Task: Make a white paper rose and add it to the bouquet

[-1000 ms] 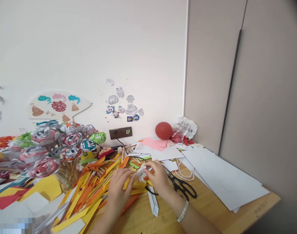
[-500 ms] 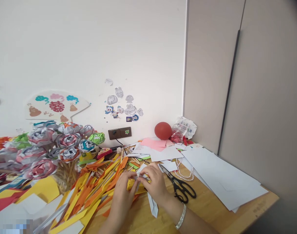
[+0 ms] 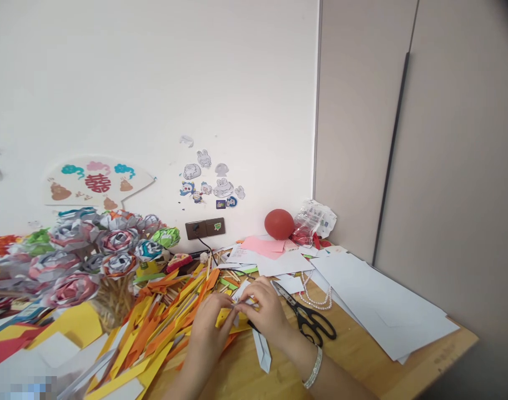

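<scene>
My left hand [image 3: 212, 319] and my right hand [image 3: 266, 312] meet over the wooden table, with fingertips pinched close together. Between them is a small piece of white paper [image 3: 236, 319], mostly hidden by the fingers. Below my right hand lies a folded white paper strip [image 3: 261, 351] with a pointed end. Black-handled scissors [image 3: 308, 316] rest just right of my right hand, which has a sparkly bracelet at the wrist. Left of my left hand spreads a heap of orange and yellow paper strips [image 3: 154, 316].
Paper flowers [image 3: 118, 240] stand at the left in a holder of sticks. Behind my hands are pink paper [image 3: 262, 244], a red balloon [image 3: 279, 224], a plastic bag [image 3: 314, 222] and a bead string [image 3: 316, 303]. Large white sheets [image 3: 374, 300] cover the table's right side.
My fingers have shifted slightly around the white paper, and my right wrist has moved a little. The things on the table stay where they were.
</scene>
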Available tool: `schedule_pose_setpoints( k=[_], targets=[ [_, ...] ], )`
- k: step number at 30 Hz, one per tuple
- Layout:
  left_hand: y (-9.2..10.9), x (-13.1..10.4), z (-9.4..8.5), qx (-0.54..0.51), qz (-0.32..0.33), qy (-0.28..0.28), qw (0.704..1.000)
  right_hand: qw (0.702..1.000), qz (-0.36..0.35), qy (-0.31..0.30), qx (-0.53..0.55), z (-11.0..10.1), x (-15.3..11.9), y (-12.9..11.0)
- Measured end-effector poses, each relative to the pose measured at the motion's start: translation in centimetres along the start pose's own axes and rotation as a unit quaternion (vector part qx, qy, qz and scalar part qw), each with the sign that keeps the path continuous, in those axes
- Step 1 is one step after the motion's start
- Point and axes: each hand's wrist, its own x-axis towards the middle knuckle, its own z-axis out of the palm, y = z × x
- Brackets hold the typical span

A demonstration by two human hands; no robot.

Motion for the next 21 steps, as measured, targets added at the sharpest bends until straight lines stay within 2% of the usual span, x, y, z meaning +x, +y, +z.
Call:
schedule_pose_setpoints(
  k=[6,8,12,15,21],
  targets=[
    [1.5,1.4,-1.3,-0.076,-0.113,-0.122,0.983,0.985,0.141,-0.062,0.079,-0.9,0.9,-0.3],
    [1.3,1.5,-1.1,-0.132,-0.177,-0.142,0.965,0.970,0.194,-0.085,0.121,-0.8,1.0,0.0],
    [-0.4,0.7,0.2,-0.252,-0.293,-0.171,0.906,0.927,0.284,-0.144,0.197,-0.1,0.6,1.7],
    [-1.8,-0.1,1.2,-0.272,-0.309,-0.189,0.892,0.905,0.325,-0.179,0.208,0.4,-0.1,3.3],
    [-2.4,-0.7,1.9,-0.168,-0.284,-0.177,0.927,0.914,0.328,-0.178,0.157,1.1,-0.9,4.4]
  ],
)
